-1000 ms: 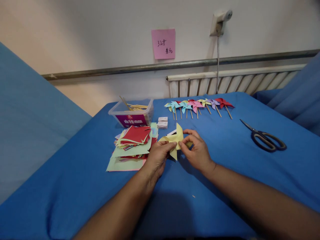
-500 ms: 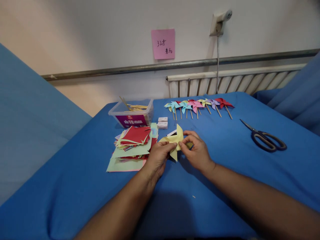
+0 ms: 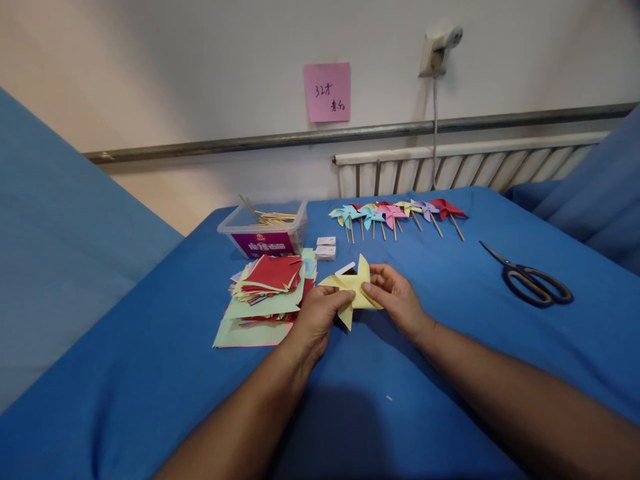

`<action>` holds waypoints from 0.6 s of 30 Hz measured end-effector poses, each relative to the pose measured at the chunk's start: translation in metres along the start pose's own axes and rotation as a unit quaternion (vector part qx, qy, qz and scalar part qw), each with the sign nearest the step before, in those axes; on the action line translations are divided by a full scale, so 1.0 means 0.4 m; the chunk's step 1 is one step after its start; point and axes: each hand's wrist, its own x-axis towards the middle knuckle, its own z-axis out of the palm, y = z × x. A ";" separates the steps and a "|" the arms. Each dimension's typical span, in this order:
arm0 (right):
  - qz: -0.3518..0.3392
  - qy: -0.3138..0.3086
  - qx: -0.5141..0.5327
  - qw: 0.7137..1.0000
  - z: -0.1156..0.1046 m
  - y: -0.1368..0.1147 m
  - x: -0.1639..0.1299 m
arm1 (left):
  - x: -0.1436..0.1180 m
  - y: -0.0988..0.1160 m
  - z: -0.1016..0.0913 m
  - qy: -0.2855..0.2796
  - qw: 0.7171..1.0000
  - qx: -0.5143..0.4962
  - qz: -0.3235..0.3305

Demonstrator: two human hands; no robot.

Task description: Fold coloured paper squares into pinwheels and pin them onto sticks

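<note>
Both hands meet at the middle of the frame. The left hand pinches the yellow pinwheel from the left, thumb on top of the paper near its centre. The right hand grips it from the right, fingers closed on the right-hand blade. So each hand is clamped on the same folded paper, and the two hands nearly touch at its centre. The pinwheel sits just above the blue cloth, one point up, one point down, one out to the left.

Just left of the left hand lies the paper stack, loose squares with red on top and pale green beneath, spread a little untidily. Behind the stack, toward the upper left of centre, stands a clear tub with a purple label and thin sticks inside. Right beside it are two small white boxes, one behind the other.

Further back, above the hands, a row of finished pinwheels lies on the cloth, cyan, pink, yellow, purple and red, each on a stick. Well off to the right lie black scissors, blades closed, tips pointing up-left.

On the wall at top centre is a pink note with handwriting. To its right a socket with a cord hanging down, over a radiator.
</note>
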 end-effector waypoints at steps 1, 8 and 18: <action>-0.001 -0.012 0.004 1.000 0.002 0.000 -0.001 | 0.000 -0.002 -0.002 0.002 1.000 0.007 -0.001; -0.018 -0.015 -0.017 1.000 0.008 0.019 0.006 | 0.004 -0.012 -0.005 0.029 0.999 0.036 0.005; -0.030 0.016 -0.021 0.999 0.010 0.023 0.010 | 0.005 -0.013 0.008 0.067 0.997 -0.013 0.030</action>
